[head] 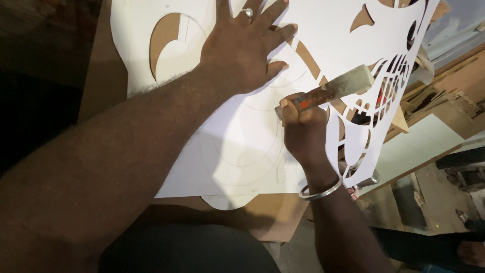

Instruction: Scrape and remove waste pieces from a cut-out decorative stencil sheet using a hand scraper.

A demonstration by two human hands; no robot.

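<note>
Right now the left hand (242, 48) lies flat and fully open, fingers spread, palm down on a large white cut-out sheet (242, 136). It grips nothing; it only presses on the sheet. A ring (247, 12) sits on one of its fingers. The left forearm crosses the lower left part of the view.

The right hand (301, 132) is closed in a fist around the handle of a tool (333, 90), a worn reddish-brown shaft with a pale, blocky head that points up and to the right. The head hovers over or touches the sheet near the narrow slits cut in its right part; contact cannot be told for sure. A metal bangle (320, 192) circles the right wrist.

The white sheet covers most of the table (103, 76), a brown board that shows at the left edge and through the cut-out openings. Curved shapes are cut near the top left, and pointed and slotted shapes at the top right. Faint pencil curves run across the uncut middle of the sheet, between the two hands.

To the right, beyond the sheet's edge, lie wooden offcuts (434, 98) and a pale board (424, 146), lower than the table.
</note>
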